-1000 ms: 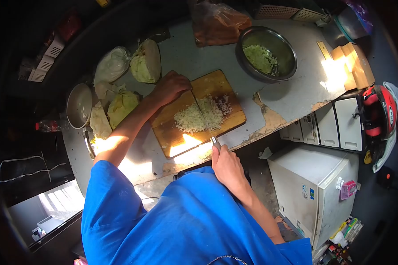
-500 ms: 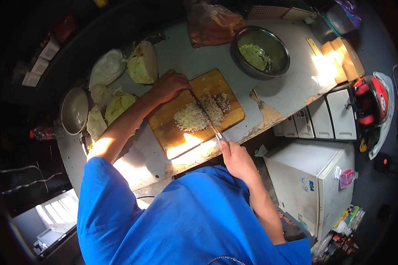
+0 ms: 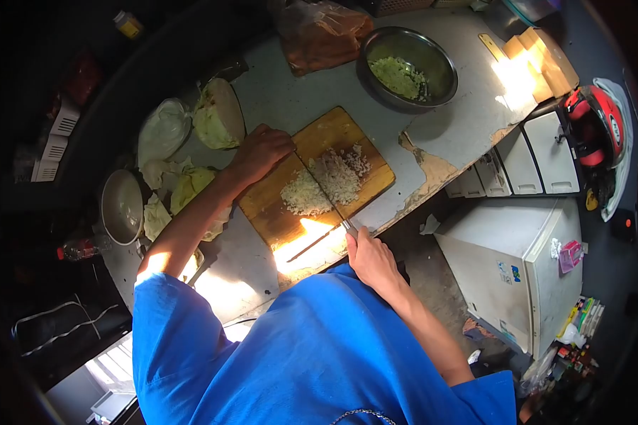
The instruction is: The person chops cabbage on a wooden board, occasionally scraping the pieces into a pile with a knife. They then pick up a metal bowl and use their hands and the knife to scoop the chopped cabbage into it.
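My right hand (image 3: 373, 261) is closed around the handle of a kitchen knife (image 3: 320, 185). Its long, thin blade slants across a wooden cutting board (image 3: 262, 216). At the far end of the blade, my left hand (image 3: 262, 151) has its fingers drawn together at the tip; the exact grip is partly hidden. Finely chopped cabbage (image 3: 306, 195) lies on both sides of the blade. Beyond my left wrist stands a cut cabbage half (image 3: 220, 117), and loose cabbage leaves (image 3: 190, 185) lie beside my forearm.
A steel bowl (image 3: 443, 79) holding chopped cabbage stands beyond the board. Behind are a bag of orange-brown items (image 3: 322, 42) and a white plastic bag (image 3: 164, 131). A pale bowl (image 3: 120, 212) sits left, wooden blocks (image 3: 546, 60) right. The table's front edge (image 3: 418, 205) is chipped.
The knife has shifted slightly toward me and left across the chopped cabbage, both hands moving with it. The whole view has also shifted a little.
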Motion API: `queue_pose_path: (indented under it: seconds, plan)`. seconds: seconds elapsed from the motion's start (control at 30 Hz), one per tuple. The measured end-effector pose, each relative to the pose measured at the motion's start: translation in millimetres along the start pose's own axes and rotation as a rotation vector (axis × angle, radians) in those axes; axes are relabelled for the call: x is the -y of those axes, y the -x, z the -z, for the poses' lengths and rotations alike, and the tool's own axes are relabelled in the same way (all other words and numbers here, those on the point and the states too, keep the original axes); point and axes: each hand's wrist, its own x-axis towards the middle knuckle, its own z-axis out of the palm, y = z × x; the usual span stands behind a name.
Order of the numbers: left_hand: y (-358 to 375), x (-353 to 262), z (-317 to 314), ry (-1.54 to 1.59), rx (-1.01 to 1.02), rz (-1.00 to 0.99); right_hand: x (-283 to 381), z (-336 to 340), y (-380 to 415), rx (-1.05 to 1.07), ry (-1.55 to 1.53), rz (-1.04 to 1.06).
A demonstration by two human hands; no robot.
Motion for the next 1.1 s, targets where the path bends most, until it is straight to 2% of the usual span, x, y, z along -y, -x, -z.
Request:
queue_pose_path:
  seconds: [0.13,0.2,0.27,0.33,0.47,0.6,0.77,1.0,1.1]
  plan:
    - [-5.7,-0.7,5.1,-0.055,0.024,-0.032,-3.2,-4.1,2.6,-0.013,-0.035,-0.007]
    - [-11.9,3.7,10.6,-0.067,0.122,-0.061,-7.2,4.2,0.6,0.001,-0.087,0.002]
    - [-18.2,8.0,11.9,0.004,0.1,-0.048,-9.1,12.5,0.5,0.033,-0.142,0.006]
    - [-19.6,7.2,9.3,0.086,0.089,-0.029,10.2,48.8,7.8,0.125,-0.173,-0.06]
    - [-15.4,11.7,0.5,0.139,0.054,0.044,32.8,79.0,5.7,0.115,-0.076,-0.059]
    - [-8.8,11.0,-5.7,0.134,0.018,0.032,24.4,66.8,3.1,0.125,-0.031,-0.064]
    - [-9.2,6.9,-8.7,0.082,-0.038,-0.048,-5.3,7.7,-1.2,0.063,0.008,-0.085]
    - [-20.9,7.5,6.2,-0.037,0.12,-0.099,-18.2,1.2,-3.8,0.036,-0.029,-0.048]
    - [-12.3,11.5,10.1,0.121,0.068,-0.012,14.0,46.4,8.0,0.097,-0.038,-0.069]
